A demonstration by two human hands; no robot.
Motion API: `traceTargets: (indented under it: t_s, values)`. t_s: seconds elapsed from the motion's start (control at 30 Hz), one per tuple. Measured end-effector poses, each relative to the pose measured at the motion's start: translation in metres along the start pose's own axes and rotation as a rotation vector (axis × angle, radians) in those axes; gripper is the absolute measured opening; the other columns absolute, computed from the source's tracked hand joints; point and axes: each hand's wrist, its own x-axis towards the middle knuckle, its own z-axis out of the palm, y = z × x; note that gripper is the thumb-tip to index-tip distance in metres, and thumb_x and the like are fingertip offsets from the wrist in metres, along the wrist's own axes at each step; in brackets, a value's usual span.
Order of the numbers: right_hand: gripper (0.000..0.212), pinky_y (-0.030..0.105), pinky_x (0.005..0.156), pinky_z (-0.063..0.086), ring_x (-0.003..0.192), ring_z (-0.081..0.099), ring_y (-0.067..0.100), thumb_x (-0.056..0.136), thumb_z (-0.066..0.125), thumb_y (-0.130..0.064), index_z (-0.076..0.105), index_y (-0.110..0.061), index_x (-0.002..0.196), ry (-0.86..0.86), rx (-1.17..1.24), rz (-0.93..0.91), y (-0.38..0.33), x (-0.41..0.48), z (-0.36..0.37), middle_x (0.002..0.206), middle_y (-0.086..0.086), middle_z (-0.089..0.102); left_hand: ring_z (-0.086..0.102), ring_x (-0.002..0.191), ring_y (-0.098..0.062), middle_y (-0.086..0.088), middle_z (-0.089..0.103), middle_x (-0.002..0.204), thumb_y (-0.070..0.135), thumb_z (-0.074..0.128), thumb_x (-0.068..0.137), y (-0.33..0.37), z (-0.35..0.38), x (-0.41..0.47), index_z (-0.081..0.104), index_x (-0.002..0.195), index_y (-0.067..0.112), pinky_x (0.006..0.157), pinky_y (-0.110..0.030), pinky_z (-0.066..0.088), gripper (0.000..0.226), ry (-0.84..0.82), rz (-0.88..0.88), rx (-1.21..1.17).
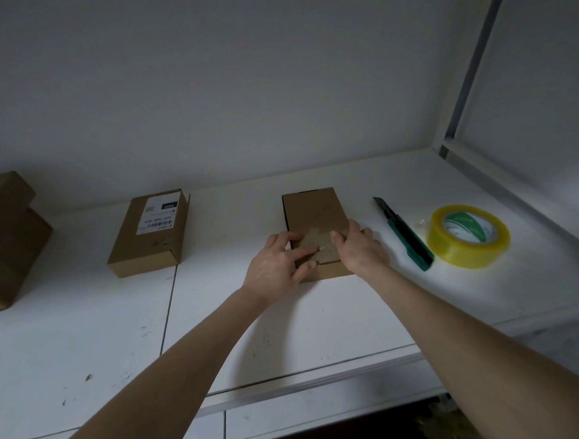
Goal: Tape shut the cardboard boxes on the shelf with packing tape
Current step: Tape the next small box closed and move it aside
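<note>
- The small box (314, 217) is sitting flat on the shelf, just right of the middle of the frame, with both hands working at its near end.
- The left hand (278, 263) is coming in from the lower left. Its fingers are curling over the near-left corner and onto the top, so it's gripping the box there.
- The right hand (359, 250) is reaching in from the lower right. Its thumb is pressing on the top and the other fingers are wrapping down the right side, so it's holding the box too.
- Both forearms are stretching out pretty much straight, and they're bare.
- The box's long axis is running from near to far, with the far end leaning a bit to the left in the frame. The top is facing up, and there's a pale patch between the thumbs; can't tell if it's tape.
- A green knife (405, 236) is lying just right of the box, roughly parallel to it.
- The yellowish tape roll (468, 237) is lying flat further right, near the knife.
- A labelled box (148, 236) is sitting well off to the left, and a big box (7, 240) is poking in at the left edge.
- The shelf (310, 319) is white and scuffed, with a plain pale wall (237, 84) behind it and a grey post (470, 71) going up at the upper right.
</note>
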Motion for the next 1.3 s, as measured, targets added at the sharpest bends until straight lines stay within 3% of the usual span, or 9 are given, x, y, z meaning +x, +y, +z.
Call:
traceTargets:
  t_s: [0.13,0.27,0.47,0.63,0.73,0.9,1.03,1.13,1.3]
  values:
    - [0.057,0.044,0.099,0.038,0.128,0.042,0.038,0.101,0.029,-0.051,0.024,-0.022,0.15,-0.007,0.007,0.002,0.0,0.0,0.0,0.148,0.015,0.033,0.041,0.126,-0.015,0.005,0.045,0.139,0.037,0.052,0.095,-0.001,-0.005,-0.002,0.058,0.129,0.031,0.097,-0.031,0.043,0.034,0.005,-0.034,-0.143]
    - [0.056,0.044,0.098,0.038,0.126,0.043,0.038,0.102,0.029,-0.051,0.025,-0.022,0.149,-0.003,0.013,-0.003,0.001,0.001,0.001,0.147,0.015,0.034,0.053,0.112,-0.018,-0.001,0.052,0.126,0.023,0.056,0.093,-0.01,-0.009,-0.006,0.063,0.123,0.026,0.086,-0.032,0.049,0.03,0.163,-0.081,-0.208]
    - [0.057,0.044,0.098,0.039,0.127,0.042,0.038,0.101,0.03,-0.051,0.025,-0.022,0.15,-0.003,0.016,-0.004,0.0,0.0,0.001,0.149,0.015,0.033,0.041,0.122,-0.02,0.0,0.049,0.131,0.032,0.05,0.097,0.005,-0.001,0.002,0.064,0.122,0.031,0.091,-0.033,0.047,0.029,0.038,-0.003,-0.064]
    - [0.057,0.043,0.097,0.039,0.126,0.043,0.037,0.101,0.029,-0.052,0.025,-0.022,0.15,-0.005,0.002,-0.004,0.0,0.0,0.001,0.148,0.015,0.034,0.046,0.119,-0.019,0.0,0.052,0.127,0.022,0.051,0.097,0.001,-0.004,0.006,0.068,0.116,0.025,0.095,-0.031,0.043,0.027,0.026,-0.062,-0.19]
    - [0.057,0.043,0.097,0.039,0.126,0.043,0.037,0.102,0.029,-0.051,0.025,-0.021,0.149,-0.002,-0.001,-0.008,0.001,0.0,0.0,0.148,0.015,0.034,0.054,0.109,-0.019,-0.001,0.055,0.12,0.012,0.05,0.094,-0.005,-0.007,0.005,0.068,0.115,0.025,0.088,-0.036,0.049,0.03,0.092,-0.063,-0.233]
    - [0.058,0.043,0.097,0.04,0.126,0.044,0.037,0.101,0.028,-0.052,0.024,-0.021,0.15,-0.007,-0.001,-0.012,0.001,0.0,0.001,0.148,0.015,0.034,0.046,0.117,-0.022,-0.003,0.052,0.126,0.01,0.048,0.094,0.001,-0.009,0.005,0.067,0.119,0.029,0.082,-0.036,0.05,0.037,0.013,0.031,-0.011]
    - [0.057,0.044,0.097,0.04,0.126,0.044,0.037,0.101,0.029,-0.052,0.024,-0.021,0.15,-0.004,0.005,-0.011,0.001,0.0,0.001,0.148,0.015,0.034,0.056,0.105,-0.022,-0.003,0.053,0.121,0.005,0.051,0.09,0.001,-0.01,0.008,0.069,0.11,0.02,0.08,-0.035,0.051,0.031,0.059,-0.054,-0.151]
    - [0.057,0.043,0.097,0.039,0.126,0.044,0.037,0.101,0.029,-0.052,0.025,-0.021,0.149,-0.002,0.008,-0.009,0.001,0.0,0.001,0.148,0.015,0.034,0.059,0.089,-0.019,-0.001,0.053,0.109,0.009,0.057,0.088,0.004,-0.013,0.008,0.07,0.098,0.017,0.075,-0.035,0.052,0.018,0.127,-0.131,-0.206]
    - [0.058,0.043,0.097,0.039,0.127,0.043,0.037,0.101,0.028,-0.052,0.024,-0.021,0.15,-0.003,0.0,-0.008,0.001,0.0,0.001,0.149,0.015,0.034,0.057,0.092,-0.02,0.0,0.051,0.107,0.025,0.055,0.091,0.018,-0.019,0.017,0.069,0.101,0.02,0.071,-0.031,0.049,0.018,-0.02,-0.111,-0.067]
